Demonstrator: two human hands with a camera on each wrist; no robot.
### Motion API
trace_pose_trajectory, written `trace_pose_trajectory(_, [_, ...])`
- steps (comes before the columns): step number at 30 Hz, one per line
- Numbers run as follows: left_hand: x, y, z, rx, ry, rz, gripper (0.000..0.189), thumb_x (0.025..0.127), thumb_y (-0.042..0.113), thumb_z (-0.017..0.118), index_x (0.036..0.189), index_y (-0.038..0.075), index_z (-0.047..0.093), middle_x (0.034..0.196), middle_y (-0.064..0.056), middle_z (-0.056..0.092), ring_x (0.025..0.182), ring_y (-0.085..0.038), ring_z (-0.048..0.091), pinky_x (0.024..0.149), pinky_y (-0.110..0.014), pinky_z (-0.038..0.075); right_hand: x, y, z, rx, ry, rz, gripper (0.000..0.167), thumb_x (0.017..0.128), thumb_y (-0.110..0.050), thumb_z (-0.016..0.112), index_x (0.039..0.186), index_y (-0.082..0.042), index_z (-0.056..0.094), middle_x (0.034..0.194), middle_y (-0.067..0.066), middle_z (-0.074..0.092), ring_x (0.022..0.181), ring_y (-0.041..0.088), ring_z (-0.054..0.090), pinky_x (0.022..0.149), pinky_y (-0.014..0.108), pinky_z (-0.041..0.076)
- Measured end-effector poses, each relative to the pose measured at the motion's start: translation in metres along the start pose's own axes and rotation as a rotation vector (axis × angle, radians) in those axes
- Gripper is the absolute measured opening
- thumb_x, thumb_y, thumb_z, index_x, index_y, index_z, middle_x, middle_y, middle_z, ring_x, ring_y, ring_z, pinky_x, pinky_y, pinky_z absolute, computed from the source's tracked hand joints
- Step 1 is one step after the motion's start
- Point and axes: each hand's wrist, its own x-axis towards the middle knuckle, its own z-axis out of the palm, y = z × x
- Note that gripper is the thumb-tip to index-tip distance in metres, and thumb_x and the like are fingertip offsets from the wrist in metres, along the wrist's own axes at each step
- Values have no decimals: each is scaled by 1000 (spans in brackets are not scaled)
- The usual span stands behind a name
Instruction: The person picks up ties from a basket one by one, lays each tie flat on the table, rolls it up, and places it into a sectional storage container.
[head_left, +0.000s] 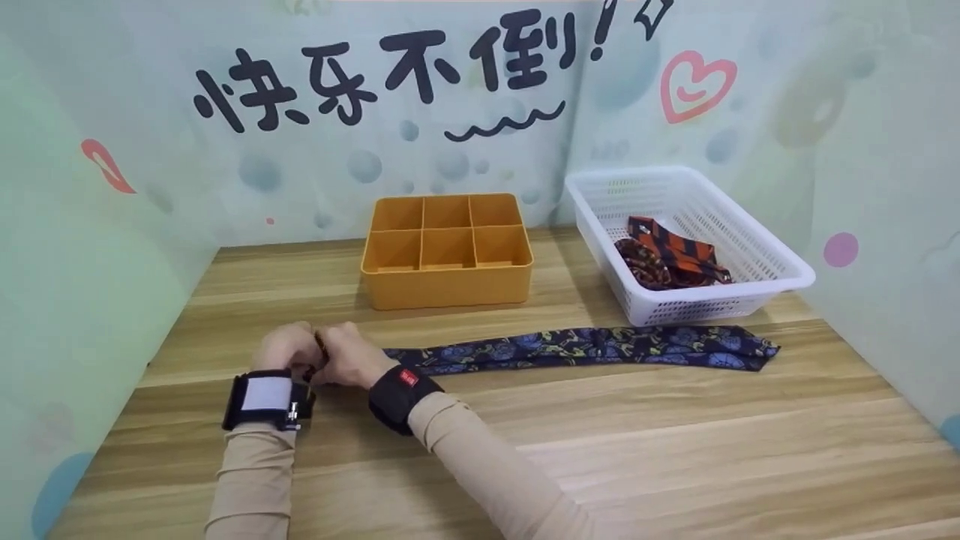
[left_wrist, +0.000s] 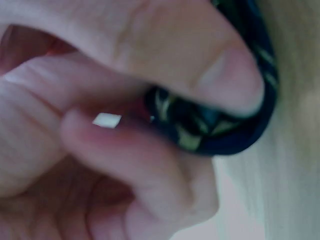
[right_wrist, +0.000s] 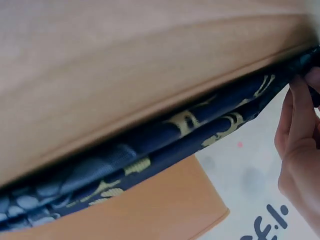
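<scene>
A dark navy necktie (head_left: 585,349) with blue and yellow patterning lies lengthwise across the table, its wide pointed tip to the right. At its other end both hands meet, close over the tabletop. My left hand (head_left: 286,346) pinches the curled-over end of the tie (left_wrist: 240,142) between thumb (left_wrist: 230,82) and fingers, as the left wrist view shows. My right hand (head_left: 349,354) holds the tie beside it, fingers bent and mostly hidden from the head view. In the right wrist view the tie (right_wrist: 185,127) runs in a folded strip towards fingers at the right edge.
Behind the hands stands a mustard organizer box (head_left: 450,289) with several compartments. A white perforated basket (head_left: 750,247) at the back right holds rolled ties, one striped orange and dark (head_left: 675,247). A printed backdrop (head_left: 480,165) closes off the wooden table's far side.
</scene>
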Motion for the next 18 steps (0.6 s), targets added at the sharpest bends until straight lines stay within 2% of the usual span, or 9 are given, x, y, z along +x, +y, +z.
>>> trace_pose_trajectory(2, [-1, -3, -3, -38, -23, 29, 13, 70, 6, 59, 62, 12, 50, 61, 4, 45, 57, -9, 43, 52, -19, 36, 0, 0, -1, 19, -5, 46, 29, 70, -22, 82, 93, -11, 69, 92, -1, 71, 79, 6, 58, 62, 11, 43])
trace_pose_trajectory(4, [-1, -4, -5, -82, -61, 49, 16, 76, 9, 60, 66, 12, 48, 62, 5, 42, 57, -8, 41, 53, -19, 35, -1, 0, -3, 34, -16, 115, 26, 68, -21, 84, 89, -12, 71, 94, 1, 67, 80, 7, 54, 62, 12, 42])
trace_pose_trajectory(5, [-2, -3, -6, -123, -84, 31, 14, 79, 9, 59, 70, 11, 49, 65, 4, 43, 59, -9, 43, 55, -20, 37, -1, 0, -4, 33, -23, 141, 27, 67, -21, 85, 90, -12, 72, 96, 2, 66, 83, 7, 53, 63, 13, 43])
trace_pose_trajectory(7, [-4, -1, -8, -131, -98, 37, 14, 83, 12, 58, 75, 9, 47, 69, 3, 43, 63, -11, 44, 58, -21, 38, -1, 1, -5, 22, -39, 187, 30, 65, -22, 86, 92, -16, 74, 100, 2, 63, 87, 8, 51, 67, 15, 45])
trace_pose_trajectory(11, [-6, 5, -6, -137, -61, 30, 17, 82, 16, 60, 82, 4, 49, 77, -1, 48, 72, -14, 51, 62, -21, 43, -2, 5, -6, -10, -46, 169, 30, 65, -23, 87, 91, -15, 74, 94, 0, 66, 81, 8, 52, 65, 15, 44])
trace_pose_trajectory(14, [-4, 8, -1, -89, -1, 24, 21, 75, 20, 62, 81, 3, 50, 76, -3, 49, 72, -16, 51, 60, -21, 41, -4, 9, -10, -29, -62, 141, 30, 63, -26, 88, 86, -12, 73, 91, 1, 68, 77, 9, 54, 62, 16, 43])
trace_pose_trajectory(16, [-2, 11, 3, -80, 19, 9, 22, 72, 21, 62, 79, 4, 51, 75, -3, 48, 71, -16, 50, 58, -22, 40, -5, 12, -13, -37, -72, 128, 34, 63, -30, 87, 88, -13, 73, 94, 0, 67, 78, 10, 56, 63, 16, 43])
trace_pose_trajectory(18, [0, 14, 6, -19, 39, 10, 20, 70, 22, 61, 75, 5, 52, 72, -2, 48, 68, -16, 48, 56, -22, 38, -7, 16, -17, -35, -85, 119, 37, 63, -34, 87, 91, -13, 72, 96, 0, 68, 80, 10, 57, 64, 18, 44])
